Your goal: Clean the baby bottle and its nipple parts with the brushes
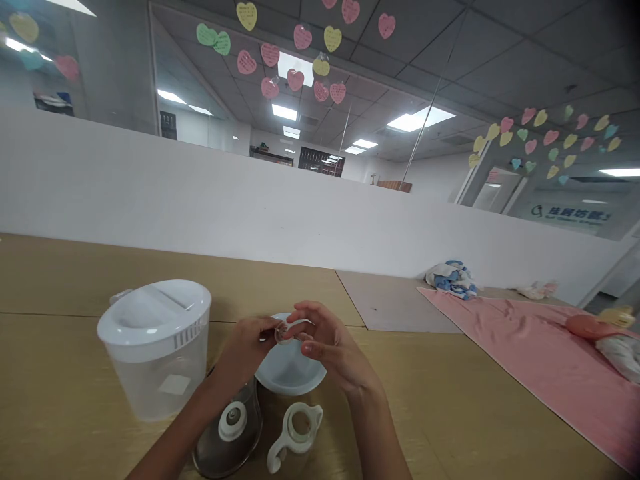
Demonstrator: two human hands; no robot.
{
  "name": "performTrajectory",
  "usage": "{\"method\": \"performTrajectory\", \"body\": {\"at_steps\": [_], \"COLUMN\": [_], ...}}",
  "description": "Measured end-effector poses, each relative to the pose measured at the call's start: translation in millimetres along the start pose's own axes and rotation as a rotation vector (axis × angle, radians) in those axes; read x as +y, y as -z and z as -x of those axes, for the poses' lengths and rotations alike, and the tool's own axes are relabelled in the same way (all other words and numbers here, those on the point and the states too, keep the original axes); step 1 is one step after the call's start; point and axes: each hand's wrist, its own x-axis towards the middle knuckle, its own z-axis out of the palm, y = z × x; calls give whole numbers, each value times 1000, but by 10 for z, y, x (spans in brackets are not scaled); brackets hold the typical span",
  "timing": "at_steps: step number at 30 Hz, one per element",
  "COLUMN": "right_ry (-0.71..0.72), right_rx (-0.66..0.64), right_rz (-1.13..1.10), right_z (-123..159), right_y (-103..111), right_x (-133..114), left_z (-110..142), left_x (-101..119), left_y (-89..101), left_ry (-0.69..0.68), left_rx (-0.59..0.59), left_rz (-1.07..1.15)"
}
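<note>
Left hand (245,353) pinching a clear ring (283,333), opening tilted rightward, right hand (333,347) fingers loosely curled beside it

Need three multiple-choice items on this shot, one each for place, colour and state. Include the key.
1. Where is the small clear ring-shaped piece?
A) Between the left hand and the right hand, above the shallow white bowl
B) Flat on the tabletop
C) On the floor

2. What colour is the cloth towel spread at the right?
A) Blue
B) Pink
C) Green

3. What state is the white plastic pitcher in?
A) Lid on
B) Lid off, lying beside it
C) Tipped on its side

Key:
1: A, the piece shows at the fingers, over the bowl.
2: B, the towel is pink along its whole visible length.
3: A, the white lid sits on top of the upright pitcher.
</note>
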Motion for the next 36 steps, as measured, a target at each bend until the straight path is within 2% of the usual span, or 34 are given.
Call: {"method": "performTrajectory", "body": {"at_steps": [4, 8, 12, 17, 23, 27, 32, 36], "right_ry": [-21, 0, 38, 126, 249, 297, 257, 305], "right_rx": [63, 107, 238, 439, 517, 548, 638, 767], "right_rz": [0, 28, 113, 371, 863, 1034, 976, 836], "right_z": [-26, -46, -108, -202, -182, -150, -65, 11], "right_y": [12, -16, -26, 25, -23, -62, -48, 8], "right_x": [19, 36, 106, 228, 219, 203, 137, 38], "left_z": [6, 7, 8, 5, -34, -39, -25, -20], "left_x": [12, 18, 53, 116, 43, 2, -5, -88], "left_y": [5, 3, -1, -1, -20, -69, -137, -212], "left_ry": [-4, 8, -6, -35, -6, -33, -125, -263], "left_rx": [6, 0, -10, 7, 25, 27, 56, 129], "left_rz": [-50, -5, 50, 65, 149, 74, -147, -245]}}
